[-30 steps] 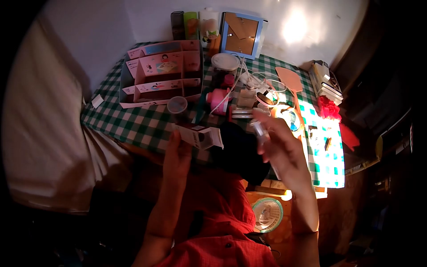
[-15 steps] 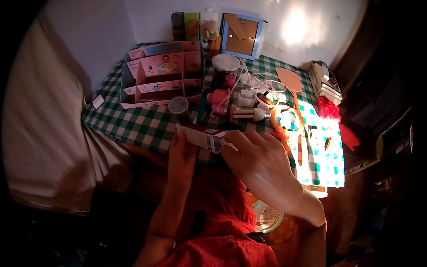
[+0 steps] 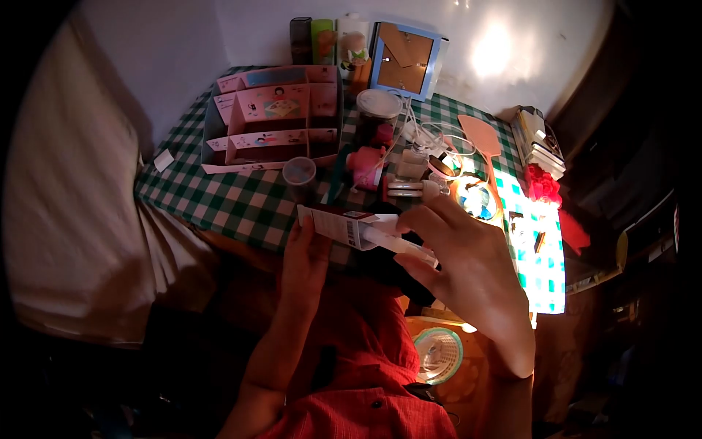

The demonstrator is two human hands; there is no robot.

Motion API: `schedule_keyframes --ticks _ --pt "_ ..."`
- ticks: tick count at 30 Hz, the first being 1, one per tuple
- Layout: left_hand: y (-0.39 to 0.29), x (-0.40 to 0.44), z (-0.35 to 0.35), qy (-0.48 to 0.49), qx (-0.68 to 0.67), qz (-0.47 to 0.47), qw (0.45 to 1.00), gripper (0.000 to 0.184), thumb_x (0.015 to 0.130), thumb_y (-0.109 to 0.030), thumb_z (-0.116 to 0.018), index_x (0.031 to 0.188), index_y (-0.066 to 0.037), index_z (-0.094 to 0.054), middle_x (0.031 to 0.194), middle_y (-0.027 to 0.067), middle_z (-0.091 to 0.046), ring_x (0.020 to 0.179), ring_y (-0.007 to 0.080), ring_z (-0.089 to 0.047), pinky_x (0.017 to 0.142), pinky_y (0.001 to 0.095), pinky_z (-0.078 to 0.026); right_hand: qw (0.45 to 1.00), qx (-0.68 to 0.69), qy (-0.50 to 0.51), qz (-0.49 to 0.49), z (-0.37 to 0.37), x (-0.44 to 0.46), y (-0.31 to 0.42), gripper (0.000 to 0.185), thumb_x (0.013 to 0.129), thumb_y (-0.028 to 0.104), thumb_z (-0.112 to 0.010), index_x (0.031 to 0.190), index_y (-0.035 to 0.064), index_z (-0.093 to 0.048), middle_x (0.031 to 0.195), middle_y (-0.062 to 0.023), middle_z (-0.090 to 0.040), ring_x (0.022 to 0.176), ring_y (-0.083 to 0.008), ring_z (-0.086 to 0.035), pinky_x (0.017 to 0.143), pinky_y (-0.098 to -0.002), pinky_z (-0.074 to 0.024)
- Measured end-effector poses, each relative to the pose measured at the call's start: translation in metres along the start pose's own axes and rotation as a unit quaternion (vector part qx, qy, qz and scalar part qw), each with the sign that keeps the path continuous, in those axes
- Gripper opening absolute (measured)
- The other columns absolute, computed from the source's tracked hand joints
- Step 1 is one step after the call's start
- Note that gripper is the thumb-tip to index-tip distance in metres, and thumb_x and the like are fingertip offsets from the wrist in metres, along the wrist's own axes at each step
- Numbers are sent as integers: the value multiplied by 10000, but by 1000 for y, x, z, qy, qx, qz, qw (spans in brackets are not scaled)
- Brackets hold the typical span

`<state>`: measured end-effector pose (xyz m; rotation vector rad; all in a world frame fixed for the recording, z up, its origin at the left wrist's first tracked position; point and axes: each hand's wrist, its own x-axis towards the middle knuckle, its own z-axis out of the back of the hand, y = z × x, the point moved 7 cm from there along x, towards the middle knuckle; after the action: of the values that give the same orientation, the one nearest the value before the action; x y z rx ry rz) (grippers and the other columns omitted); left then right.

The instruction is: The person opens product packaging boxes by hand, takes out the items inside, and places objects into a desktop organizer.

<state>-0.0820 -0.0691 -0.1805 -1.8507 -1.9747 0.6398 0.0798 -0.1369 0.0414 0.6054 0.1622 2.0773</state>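
A small white and dark red carton point(image 3: 336, 225) with a barcode lies in my left hand point(image 3: 306, 252), held by its left end above the table's front edge. Its right end stands open. Out of that end sticks a slim white thing point(image 3: 398, 244), perhaps a tube or a folded flap; its kind is unclear. My right hand point(image 3: 472, 271) has thumb and fingers on either side of this white piece, close to the carton. Just behind the carton is a clear plastic cup point(image 3: 299, 171).
A pink divided organizer box point(image 3: 263, 137) sits at the back left. Behind the carton are a lidded jar point(image 3: 379, 104), a pink bottle point(image 3: 365, 162), a light bulb point(image 3: 409, 189) and white cables. A blue picture frame point(image 3: 404, 62) leans on the wall; a fly swatter point(image 3: 480, 135) lies right.
My right hand has moved right and away from the carton's open end, its fingers spreading. The white piece now shows, reaching out of the carton. My left hand keeps its hold.
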Motion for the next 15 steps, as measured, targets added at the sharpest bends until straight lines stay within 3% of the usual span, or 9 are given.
schedule_keyframes --ticks 2,4,5,8,12,15 --pt "0 -2 -3 8 1 -1 1000 332 974 -241 -508 1239 -43 -490 1185 69 -562 1099 186 -535 985 330 -408 998 10 32 -46 -8 0 -10 284 699 70 -748 933 68 -589 986 -75 -597 839 -292 -623 679 -378 -509" --pt "0 -8 -7 16 108 -27 994 309 960 -176 -537 1228 -40 -467 1110 58 -579 1044 163 -567 940 320 -463 996 14 -28 83 -14 1 -3 232 741 20 -675 932 47 -546 887 -110 -530 833 -311 -601 626 -413 -488" --pt "1 -8 -7 16 108 -26 994 309 960 -176 -537 1228 -40 -467 1110 58 -579 1044 163 -567 940 320 -463 996 15 -28 82 -18 1 -3 232 741 20 -675 932 47 -546 887 -110 -530 833 -311 -601 626 -413 -488" --pt "5 -2 -7 31 37 4 999 323 951 -170 -552 1233 -37 -466 1112 60 -581 1050 162 -565 941 316 -464 991 87 -56 86 -19 1 0 241 732 34 -697 937 33 -568 890 -108 -552 843 -308 -603 652 -403 -501" --pt "1 0 -1 9 -31 5 999 322 947 -161 -558 1231 -37 -468 1115 65 -583 1052 165 -569 943 322 -468 992 63 -91 59 -13 -6 -12 187 713 43 -710 885 42 -636 944 -81 -606 880 -276 -612 678 -379 -519" --pt "-1 -1 -9 18 -28 -1 999 317 948 -161 -556 1227 -39 -469 1114 65 -584 1057 168 -567 946 326 -469 985 13 -137 108 -14 -8 -12 152 697 40 -708 837 56 -651 962 -72 -619 880 -265 -614 673 -380 -524"
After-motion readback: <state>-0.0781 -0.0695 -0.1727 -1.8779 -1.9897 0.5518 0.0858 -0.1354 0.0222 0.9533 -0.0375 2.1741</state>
